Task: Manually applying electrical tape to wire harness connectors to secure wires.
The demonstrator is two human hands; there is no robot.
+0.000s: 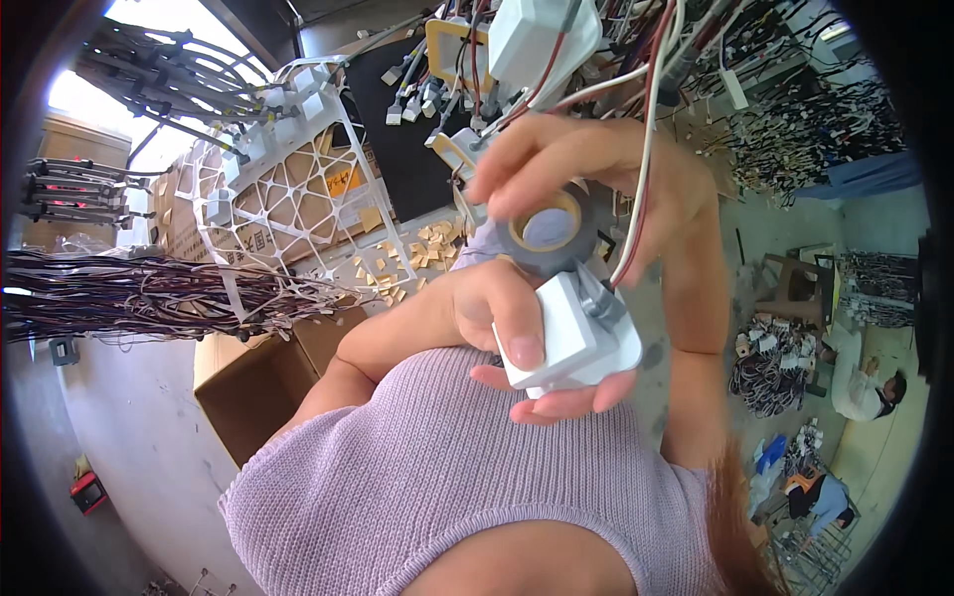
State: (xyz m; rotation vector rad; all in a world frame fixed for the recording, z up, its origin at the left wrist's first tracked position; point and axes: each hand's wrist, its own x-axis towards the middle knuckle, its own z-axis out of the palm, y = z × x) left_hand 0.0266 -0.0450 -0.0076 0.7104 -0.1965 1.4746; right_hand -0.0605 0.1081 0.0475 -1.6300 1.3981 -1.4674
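Note:
My left hand grips a white plastic housing, its thumb across the top face and fingers underneath. Red and white wires run up from the housing, and a piece of shiny grey tape lies around their base. Just above it is a roll of grey tape with a tan core. The fingers of my right hand curl over the roll's upper edge, slightly blurred; its thumb is hidden. The wires pass in front of the right hand. A second white housing hangs beyond that hand.
A white lattice rack with cables stands at the left, above a thick wire bundle and an open cardboard box. Small tan pieces lie scattered behind my left forearm. More cables hang at the right, where other people sit.

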